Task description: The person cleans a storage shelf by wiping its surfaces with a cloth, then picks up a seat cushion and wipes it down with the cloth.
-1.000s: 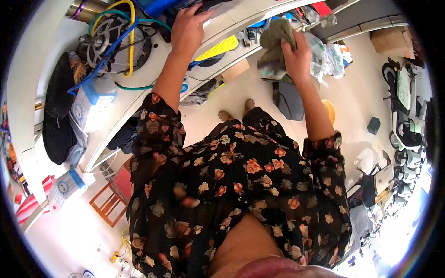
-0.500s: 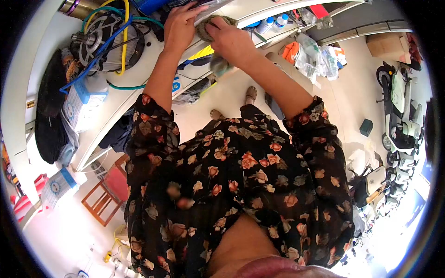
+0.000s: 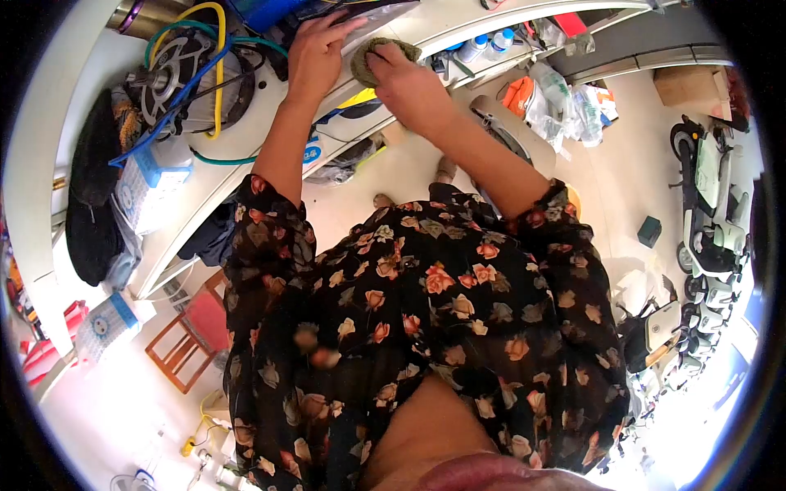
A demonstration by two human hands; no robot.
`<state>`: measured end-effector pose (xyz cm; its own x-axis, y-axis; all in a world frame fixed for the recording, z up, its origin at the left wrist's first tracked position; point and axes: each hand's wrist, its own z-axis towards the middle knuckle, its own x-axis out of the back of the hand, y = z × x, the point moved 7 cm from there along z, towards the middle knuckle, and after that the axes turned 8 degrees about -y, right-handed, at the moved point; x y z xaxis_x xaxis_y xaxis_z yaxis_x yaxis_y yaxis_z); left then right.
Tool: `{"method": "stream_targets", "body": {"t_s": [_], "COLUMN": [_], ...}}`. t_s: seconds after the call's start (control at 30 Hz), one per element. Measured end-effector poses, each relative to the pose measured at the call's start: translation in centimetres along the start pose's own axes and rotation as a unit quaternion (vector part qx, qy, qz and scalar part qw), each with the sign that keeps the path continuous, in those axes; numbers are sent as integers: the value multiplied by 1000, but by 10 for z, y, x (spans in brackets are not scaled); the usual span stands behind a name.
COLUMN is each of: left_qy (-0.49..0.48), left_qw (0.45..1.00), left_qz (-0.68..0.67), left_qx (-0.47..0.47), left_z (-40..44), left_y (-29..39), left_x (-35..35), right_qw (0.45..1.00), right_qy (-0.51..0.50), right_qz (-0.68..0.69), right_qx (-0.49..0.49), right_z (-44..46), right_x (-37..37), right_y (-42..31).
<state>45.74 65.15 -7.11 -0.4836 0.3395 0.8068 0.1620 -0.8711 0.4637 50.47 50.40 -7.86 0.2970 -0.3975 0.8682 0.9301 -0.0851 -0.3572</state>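
My right hand (image 3: pixel 413 94) is closed on a bunched olive-green cloth (image 3: pixel 360 64), pressed against the white tabletop (image 3: pixel 270 110) near its front edge. To its left, my left hand (image 3: pixel 316 61) has its fingers stretched out. Their tips touch the edge of a clear plastic sheet or bag (image 3: pixel 381 16) at the back of the table. What lies under the plastic is mostly cut off by the frame. A blue object (image 3: pixel 260 11) sits just beyond my left hand.
Left on the table are a motor wheel (image 3: pixel 176 78) with yellow, blue and green cables, and a blue-white tissue pack (image 3: pixel 151 188). Two bottles (image 3: pixel 501 41) stand on the lower shelf at right. A wooden chair (image 3: pixel 184 352) is lower left; scooters (image 3: pixel 708 196) line the right.
The cloth's loose end that hung below my right hand is no longer visible there. My right hand has shifted slightly; my left hand stays nearly in place.
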Motion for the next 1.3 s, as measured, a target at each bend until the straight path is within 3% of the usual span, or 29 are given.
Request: {"method": "stream_targets", "body": {"t_s": [0.13,0.2,0.23,0.27,0.3,0.4,0.47,0.53,0.6,0.63,0.73,0.8,0.87,0.93,0.97,1.1,1.2,1.23,1.3], "left_qy": [3,7,9,1,-4,-15,-11,-12,-13,-11,-7,-9,-14,-9,-8,0,2,3,7], "left_qw": [1000,1000,1000,1000,1000,999,999,1000,999,999,1000,999,999,999,999,999,999,999,999], "left_qz": [5,4,4,9,15,17,16,18,23,27,17,27,28,31,33,32,35,32,28], "left_qx": [-18,-25,-24,-24,-25,-27,-25,-22,-25,-28,-20,-19,-23,-28,-27,-34,-36,-35,-33], "left_z": [3,6,3,1,1,3,5,1,1,4,5,4,5,6,7,7,4,4,4], "left_y": [2,6,7,7,6,1,0,1,3,5,7,5,5,8,10,14,14,15,16], "left_x": [1,2,3,3,2,1,1,1,1,2,3,2,1,3,3,3,6,5,6], "right_qw": [997,979,972,978,963,972,985,986,996,991,995,989,978,968,956,844,895,924,937], "right_qy": [-13,-51,-43,32,-26,27,3,-73,-64,-99,-53,-18,50,179,191,249,221,224,216], "right_qz": [-49,-86,-113,-115,7,-107,-132,-94,-41,-35,18,-7,14,81,85,315,230,173,136], "right_qx": [-60,-180,-202,-168,-268,-208,-113,-118,-52,-81,-86,-143,-202,-153,-205,-356,-312,-256,-237], "right_z": [-12,-17,-21,-25,-17,-15,-9,-1,-2,-3,-24,-39,-56,-81,-95,-131,-116,-106,-89], "right_x": [21,37,44,67,85,51,29,10,1,3,23,34,56,69,77,72,62,66,71], "right_y": [39,97,129,138,142,152,104,41,-3,-5,28,69,109,147,156,171,149,141,136]}}
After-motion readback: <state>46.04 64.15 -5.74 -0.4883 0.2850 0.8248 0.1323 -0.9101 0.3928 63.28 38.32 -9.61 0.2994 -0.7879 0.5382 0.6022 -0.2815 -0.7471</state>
